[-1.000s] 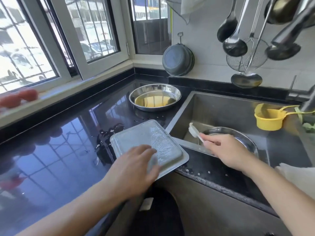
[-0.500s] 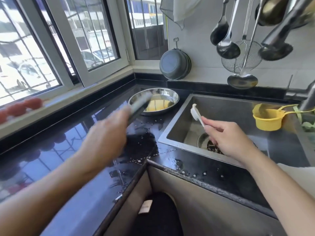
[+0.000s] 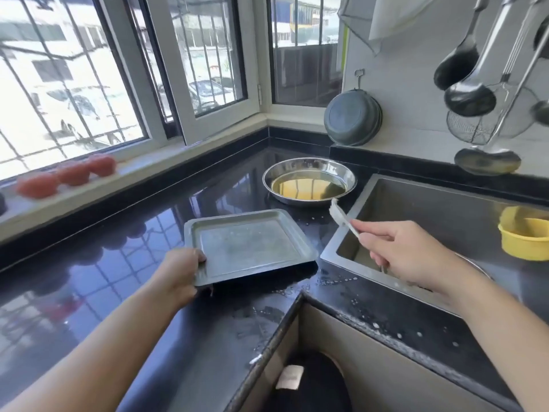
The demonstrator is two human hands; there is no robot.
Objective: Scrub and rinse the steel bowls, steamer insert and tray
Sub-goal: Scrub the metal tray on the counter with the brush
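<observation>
The left hand (image 3: 178, 270) is gripping the near-left corner of the tray (image 3: 251, 246), thumb over the rim and the other fingers hidden beneath, holding it cavity up on the dark surface (image 3: 104, 292) just left of the sink (image 3: 445, 221). The right hand (image 3: 407, 252) is pinching a white brush (image 3: 341, 217) by its handle, bristles raised over the sink's left edge. A steel bowl (image 3: 309, 181) with yellowish liquid is sitting beyond the tray, behind the sink's far-left corner. The step in hand looks like scrubbing the tray's inner face; next the brush needs bringing leftward and down onto the tray while the left hand is steadying it.
</observation>
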